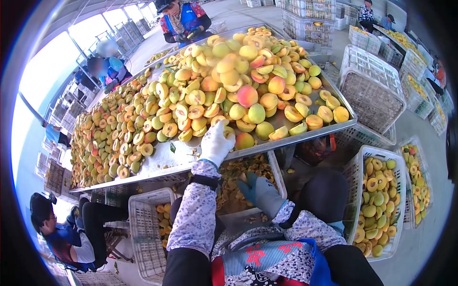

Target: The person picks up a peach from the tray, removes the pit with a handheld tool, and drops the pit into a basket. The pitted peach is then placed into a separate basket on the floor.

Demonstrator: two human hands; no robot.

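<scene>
Halved and whole peach-like fruits (257, 95) lie heaped on a large metal table (176, 162). My left hand (218, 144), in a white glove, reaches to the table's near edge and touches the fruit there; its fingertips are partly hidden among the fruit, so their grip is unclear. My right hand (265, 193), in a grey-and-blue glove, hangs lower, over a crate (278, 175) of cut pieces. Its fingers are curled around something small that I cannot make out.
A crate of fruit halves (354, 209) stands at the right, another crate (143, 233) at the lower left. Stacked crates (369, 90) rise beyond the table's right edge. One person (191, 24) works across the table; another (71, 238) sits at the lower left.
</scene>
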